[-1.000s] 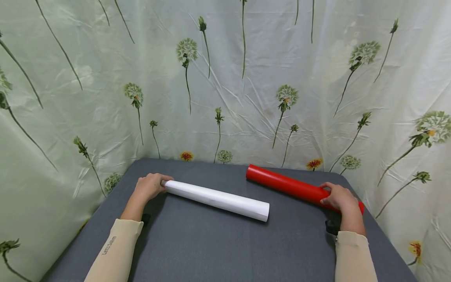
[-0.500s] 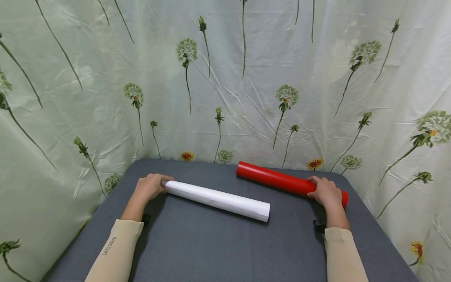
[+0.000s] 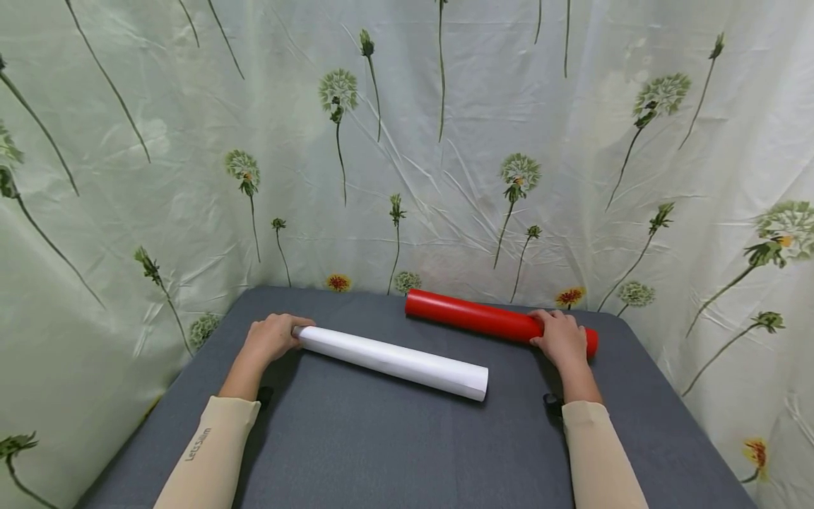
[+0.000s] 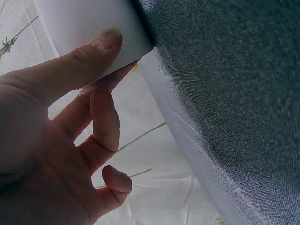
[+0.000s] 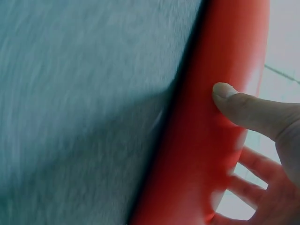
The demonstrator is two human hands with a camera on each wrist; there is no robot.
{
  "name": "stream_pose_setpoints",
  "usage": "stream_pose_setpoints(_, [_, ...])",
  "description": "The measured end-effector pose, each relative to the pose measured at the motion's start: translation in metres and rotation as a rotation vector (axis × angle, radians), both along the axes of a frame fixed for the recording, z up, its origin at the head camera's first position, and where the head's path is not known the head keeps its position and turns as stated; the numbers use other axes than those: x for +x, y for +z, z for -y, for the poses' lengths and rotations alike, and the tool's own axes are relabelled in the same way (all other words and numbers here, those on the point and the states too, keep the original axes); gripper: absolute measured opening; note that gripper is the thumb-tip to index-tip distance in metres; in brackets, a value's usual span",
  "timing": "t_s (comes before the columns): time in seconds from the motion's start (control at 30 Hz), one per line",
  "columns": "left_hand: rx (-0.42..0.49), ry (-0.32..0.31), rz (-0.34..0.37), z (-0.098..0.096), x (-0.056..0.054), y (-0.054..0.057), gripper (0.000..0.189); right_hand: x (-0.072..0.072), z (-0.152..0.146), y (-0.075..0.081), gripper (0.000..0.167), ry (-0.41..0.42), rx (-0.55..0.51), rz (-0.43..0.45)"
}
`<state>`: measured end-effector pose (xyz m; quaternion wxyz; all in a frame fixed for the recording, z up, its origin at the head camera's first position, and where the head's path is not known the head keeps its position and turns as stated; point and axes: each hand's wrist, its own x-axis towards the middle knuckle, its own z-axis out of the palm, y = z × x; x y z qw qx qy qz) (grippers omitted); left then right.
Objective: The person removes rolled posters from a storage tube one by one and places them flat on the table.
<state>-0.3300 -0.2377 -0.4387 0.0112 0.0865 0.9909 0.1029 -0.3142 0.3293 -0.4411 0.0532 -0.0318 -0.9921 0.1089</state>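
Red roll (image 3: 470,316): one, smooth, cylindrical. It lies aslant near the far edge of the tabletop (image 3: 394,452), left end up at the far edge, right end short of the far right corner. Whether it bears on the surface along its full length cannot be told.

Right hand (image 3: 562,339): grips the red roll toward its right end, thumb (image 5: 239,108) on the near side, fingers round the far side.

White roll (image 3: 394,362): one, on the nearer side of the red roll and apart from it, at a similar slant; left end toward the far left corner, right end past the middle of the tabletop.

Left hand (image 3: 273,336): pinches the white roll's left end between thumb (image 4: 93,58) and a finger; the other fingers hang loosely bent.

Step in hand, as judged: placing the red roll with the right hand while the left steadies the white one. Next move, as judged: calls for a firm right grip and level guidance, the rolls kept apart.

Surround: flowered curtain (image 3: 407,127) beyond the far edge.
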Motion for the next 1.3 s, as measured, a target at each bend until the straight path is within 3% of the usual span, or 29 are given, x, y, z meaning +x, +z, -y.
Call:
stream_pose_setpoints(0.5, [0.014, -0.006, 0.002, -0.001, 0.006, 0.005, 0.05, -0.023, 0.04, -0.007, 0.059, 0.051, 0.012, -0.096])
stream_pose_setpoints(1.3, [0.008, -0.013, 0.0, -0.001, 0.003, 0.002, 0.052, -0.036, 0.066, -0.009, 0.059, 0.108, 0.011, -0.125])
